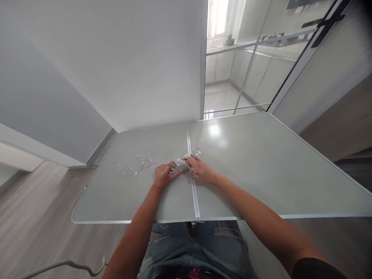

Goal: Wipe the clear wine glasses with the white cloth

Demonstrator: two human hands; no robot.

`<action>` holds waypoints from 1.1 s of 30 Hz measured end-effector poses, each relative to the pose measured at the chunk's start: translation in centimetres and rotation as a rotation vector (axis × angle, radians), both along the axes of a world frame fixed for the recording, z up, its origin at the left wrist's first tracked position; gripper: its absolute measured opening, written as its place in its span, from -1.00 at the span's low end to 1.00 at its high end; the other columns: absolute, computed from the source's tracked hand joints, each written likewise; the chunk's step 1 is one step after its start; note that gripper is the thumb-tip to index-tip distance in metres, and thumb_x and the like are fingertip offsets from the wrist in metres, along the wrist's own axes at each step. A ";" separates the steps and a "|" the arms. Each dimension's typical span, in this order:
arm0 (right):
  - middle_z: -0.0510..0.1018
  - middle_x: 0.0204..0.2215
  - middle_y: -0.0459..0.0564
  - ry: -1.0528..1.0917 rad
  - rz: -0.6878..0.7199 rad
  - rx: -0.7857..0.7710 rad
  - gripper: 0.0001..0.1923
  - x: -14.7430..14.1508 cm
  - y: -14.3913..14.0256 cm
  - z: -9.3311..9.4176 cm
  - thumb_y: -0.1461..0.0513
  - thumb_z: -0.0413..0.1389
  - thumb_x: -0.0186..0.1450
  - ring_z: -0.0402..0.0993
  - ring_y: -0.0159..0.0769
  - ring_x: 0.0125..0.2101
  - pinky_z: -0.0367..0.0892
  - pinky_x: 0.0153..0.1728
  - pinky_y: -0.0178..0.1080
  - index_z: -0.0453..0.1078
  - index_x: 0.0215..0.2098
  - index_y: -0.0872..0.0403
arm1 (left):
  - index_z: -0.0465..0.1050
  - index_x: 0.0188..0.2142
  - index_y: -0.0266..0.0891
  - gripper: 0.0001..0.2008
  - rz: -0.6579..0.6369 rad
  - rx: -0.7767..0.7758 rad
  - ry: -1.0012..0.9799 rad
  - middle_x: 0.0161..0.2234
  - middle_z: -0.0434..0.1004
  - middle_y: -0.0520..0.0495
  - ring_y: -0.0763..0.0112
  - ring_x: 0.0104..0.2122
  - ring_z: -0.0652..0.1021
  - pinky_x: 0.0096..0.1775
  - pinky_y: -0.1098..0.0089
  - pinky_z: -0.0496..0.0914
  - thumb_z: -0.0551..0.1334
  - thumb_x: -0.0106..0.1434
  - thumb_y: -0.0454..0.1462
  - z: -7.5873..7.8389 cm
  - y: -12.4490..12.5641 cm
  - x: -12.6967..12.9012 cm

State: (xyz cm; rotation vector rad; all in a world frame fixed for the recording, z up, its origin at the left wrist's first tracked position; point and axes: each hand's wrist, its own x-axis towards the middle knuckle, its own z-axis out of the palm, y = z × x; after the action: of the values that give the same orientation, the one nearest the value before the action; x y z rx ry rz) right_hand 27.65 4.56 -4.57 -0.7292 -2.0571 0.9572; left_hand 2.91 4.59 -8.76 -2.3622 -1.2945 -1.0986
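Note:
Both hands meet over the table's metal seam, around a rolled white wrap (180, 163) that looks like cloth or paper. A clear, shiny part shows at its left end; what it is, I cannot tell. My left hand (163, 175) is closed on the left end, thumb stretched along the near side. Fingers of my right hand (201, 169) pinch the right end, where a loose whitish edge hangs. Just beyond the right hand lies a clear, rounded glass-like object (197, 144). Left of my left hand are several clear, glinting pieces (139, 161), too faint to name.
The pale folding table (261, 166) has a metal rim and a central seam (195, 197). A white wall (157, 69) stands behind it, with a glass sliding door (247, 73) at the right. A grey cable (69, 263) runs at the lower left.

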 end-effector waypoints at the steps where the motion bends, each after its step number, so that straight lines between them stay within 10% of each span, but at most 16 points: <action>1: 0.24 -0.42 -0.14 -0.047 0.009 0.039 -0.66 -0.1 0.0 -0.1 0.42 -0.03 -0.03 0.18 -0.24 -0.37 0.16 -0.02 -0.06 0.07 -0.32 -0.03 | 0.55 -0.16 -0.19 -0.56 0.002 0.001 0.009 -0.63 0.48 0.06 0.47 -0.61 0.49 -0.44 0.46 0.31 0.40 0.12 0.06 -0.1 0.0 0.0; 13: 0.06 -0.45 -0.17 0.340 0.053 -0.529 -0.66 1.0 0.3 1.4 0.32 0.01 -0.04 0.00 -0.35 -0.45 0.01 -0.45 -0.31 -0.05 -0.36 -0.02 | 0.56 -0.16 -0.21 -0.54 -0.077 0.076 -0.021 -0.63 0.48 0.07 0.48 -0.61 0.49 -0.45 0.46 0.31 0.43 0.10 0.05 0.5 0.0 -0.7; 23: 0.16 -0.51 -0.20 -0.173 -0.033 0.051 -0.66 -0.4 0.2 0.0 0.42 -0.06 -0.01 0.11 -0.29 -0.46 0.10 0.00 -0.07 0.06 -0.30 -0.02 | 0.56 -0.15 -0.17 -0.56 0.001 0.082 0.067 -0.62 0.50 0.05 0.47 -0.61 0.49 -0.45 0.45 0.31 0.40 0.13 0.07 0.2 0.1 -0.6; 33: 0.10 -0.42 -0.17 0.299 0.100 -0.582 -0.66 1.1 0.2 1.5 0.32 0.01 -0.03 0.04 -0.35 -0.43 0.03 -0.44 -0.31 -0.03 -0.34 -0.02 | 0.56 -0.18 -0.19 -0.52 -0.023 0.003 0.020 -0.65 0.44 0.07 0.48 -0.61 0.48 -0.43 0.45 0.32 0.38 0.11 0.12 0.2 0.1 -0.6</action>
State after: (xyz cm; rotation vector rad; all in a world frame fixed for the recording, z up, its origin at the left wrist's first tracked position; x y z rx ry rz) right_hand 28.74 4.78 -3.04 -0.7202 -1.5703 1.6486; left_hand 2.36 4.66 -8.55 -2.3851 -1.2609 -1.0801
